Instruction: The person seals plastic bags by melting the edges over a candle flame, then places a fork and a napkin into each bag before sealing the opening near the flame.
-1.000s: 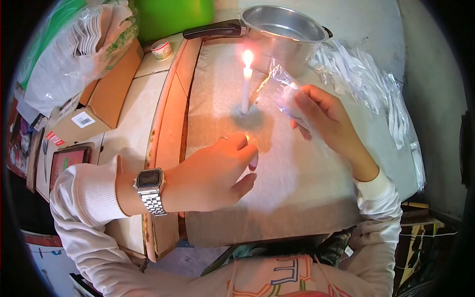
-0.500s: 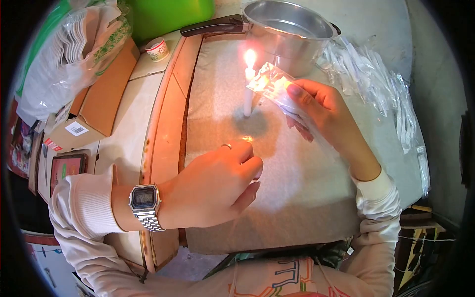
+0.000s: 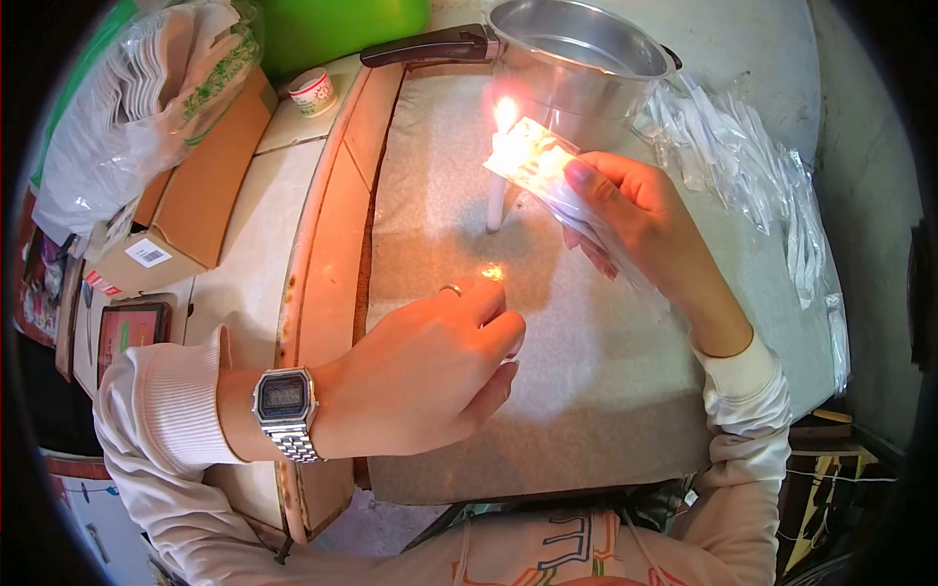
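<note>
A lit white candle [image 3: 496,200] stands upright on the cloth-like table covering, its flame at the top. My right hand [image 3: 630,210] pinches a clear plastic packet [image 3: 562,190] with something whitish inside. The packet's far end is right beside the candle's upper part, just below the flame, glowing brightly; the glare hides whether they touch. Nearer to me, my left hand [image 3: 440,366] hovers over the cloth with its fingers curled inward. Whatever lies between those fingers is hidden. A silver digital watch [image 3: 286,396] is on my left wrist.
Behind the candle stands a metal pot [image 3: 586,73] with a dark handle [image 3: 425,47]. Several plastic-wrapped packets [image 3: 752,186] lie along the right. On the left are a cardboard box [image 3: 200,190], a bag of white items [image 3: 147,117], a small patterned cup [image 3: 313,93] and a phone-like device [image 3: 134,327].
The packet's end glows more brightly beside the candle and looks slightly turned. The whole view has shifted a little. Both hands keep nearly the same pose.
</note>
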Demonstrator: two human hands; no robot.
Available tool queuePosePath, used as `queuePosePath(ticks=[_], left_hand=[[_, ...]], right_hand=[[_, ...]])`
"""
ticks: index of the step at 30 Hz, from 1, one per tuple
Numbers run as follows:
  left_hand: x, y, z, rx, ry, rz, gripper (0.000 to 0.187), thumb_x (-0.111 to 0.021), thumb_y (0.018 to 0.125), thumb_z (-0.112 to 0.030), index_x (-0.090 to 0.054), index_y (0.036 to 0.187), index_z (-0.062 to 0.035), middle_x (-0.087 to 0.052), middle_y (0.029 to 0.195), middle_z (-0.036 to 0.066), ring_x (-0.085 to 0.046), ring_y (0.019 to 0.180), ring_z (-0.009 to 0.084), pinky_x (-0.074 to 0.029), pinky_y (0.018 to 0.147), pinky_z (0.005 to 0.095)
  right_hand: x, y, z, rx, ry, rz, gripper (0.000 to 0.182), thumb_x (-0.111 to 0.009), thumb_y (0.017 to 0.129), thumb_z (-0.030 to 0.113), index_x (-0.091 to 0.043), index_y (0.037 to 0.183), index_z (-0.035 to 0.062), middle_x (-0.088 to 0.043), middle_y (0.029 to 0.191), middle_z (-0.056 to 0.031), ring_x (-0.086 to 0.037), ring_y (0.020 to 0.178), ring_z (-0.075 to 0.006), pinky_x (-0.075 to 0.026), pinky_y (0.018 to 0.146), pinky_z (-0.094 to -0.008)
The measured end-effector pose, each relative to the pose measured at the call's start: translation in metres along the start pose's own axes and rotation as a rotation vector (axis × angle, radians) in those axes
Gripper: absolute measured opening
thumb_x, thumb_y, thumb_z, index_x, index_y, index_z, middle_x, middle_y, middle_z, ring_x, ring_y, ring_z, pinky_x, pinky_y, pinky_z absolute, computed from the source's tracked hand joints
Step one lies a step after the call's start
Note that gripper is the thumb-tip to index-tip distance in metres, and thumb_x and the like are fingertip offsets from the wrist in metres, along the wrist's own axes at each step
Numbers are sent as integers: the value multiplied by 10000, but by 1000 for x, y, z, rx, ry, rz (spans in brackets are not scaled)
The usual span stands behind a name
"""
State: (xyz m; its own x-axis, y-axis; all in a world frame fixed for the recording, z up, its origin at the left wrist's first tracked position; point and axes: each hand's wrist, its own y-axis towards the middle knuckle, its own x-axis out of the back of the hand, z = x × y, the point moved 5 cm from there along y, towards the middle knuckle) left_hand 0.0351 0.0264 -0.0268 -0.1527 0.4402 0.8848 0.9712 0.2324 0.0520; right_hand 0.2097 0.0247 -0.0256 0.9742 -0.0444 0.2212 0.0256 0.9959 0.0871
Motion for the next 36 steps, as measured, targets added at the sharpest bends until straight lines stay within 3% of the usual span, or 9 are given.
queuePosePath(ticks=[19, 36], left_hand=[[1, 0, 0, -6, 4, -7, 150, -628, 789, -96, -521, 874, -34, -490, 855, 117, -532, 761, 290, -459, 633, 366], [2, -1, 0, -6, 0, -13, 143, -623, 795, -100, -525, 876, -34, -497, 865, 119, -542, 762, 296, -466, 646, 369]], right_hand=[[0, 3, -1, -13, -2, 0, 405, -431, 958, 383, -570, 873, 12, -545, 634, -24, -460, 445, -66, -380, 406, -224], [-8, -2, -2, -13, 32, 37, 449, -437, 938, 461, -551, 882, 30, -509, 619, -10, -425, 428, -50, -341, 385, -199]])
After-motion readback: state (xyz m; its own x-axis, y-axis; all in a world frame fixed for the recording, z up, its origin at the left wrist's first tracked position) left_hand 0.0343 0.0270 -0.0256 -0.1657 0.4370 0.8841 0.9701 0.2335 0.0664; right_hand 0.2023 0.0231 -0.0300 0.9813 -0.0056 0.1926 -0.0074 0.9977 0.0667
